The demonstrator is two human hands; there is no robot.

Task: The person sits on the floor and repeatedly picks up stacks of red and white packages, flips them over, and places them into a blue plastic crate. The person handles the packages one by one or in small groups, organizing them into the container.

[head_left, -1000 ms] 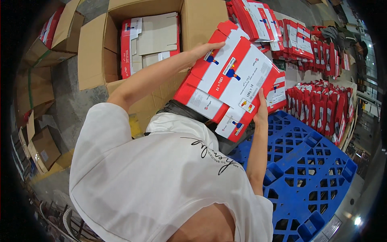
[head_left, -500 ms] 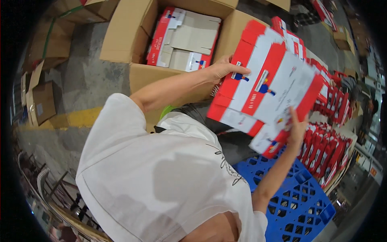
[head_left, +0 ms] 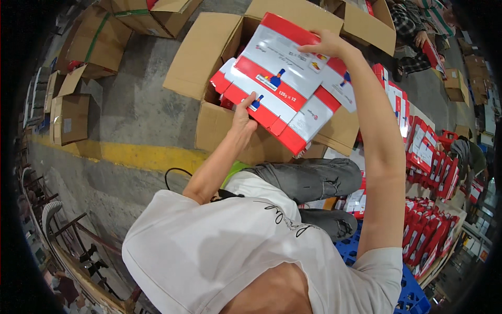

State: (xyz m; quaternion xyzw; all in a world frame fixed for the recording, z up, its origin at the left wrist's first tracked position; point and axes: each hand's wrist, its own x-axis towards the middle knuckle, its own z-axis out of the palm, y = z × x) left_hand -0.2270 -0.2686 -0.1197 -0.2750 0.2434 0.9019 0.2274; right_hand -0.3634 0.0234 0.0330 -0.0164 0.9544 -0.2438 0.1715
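Pinching a flattened red-and-white carton (head_left: 285,78) by its edges, left hand (head_left: 244,118) at the lower left and right hand (head_left: 332,44) at the upper right, a person in a white shirt (head_left: 240,240) holds it over an open brown box (head_left: 219,128). The glossy card looks light, fairly stiff but slippery, its loose flaps likely to bend, so the main panel's edges seem the surest hold. Around lie a yellow-striped concrete floor (head_left: 138,107), a blue pallet (head_left: 413,294) and similar cartons (head_left: 429,233) at right.
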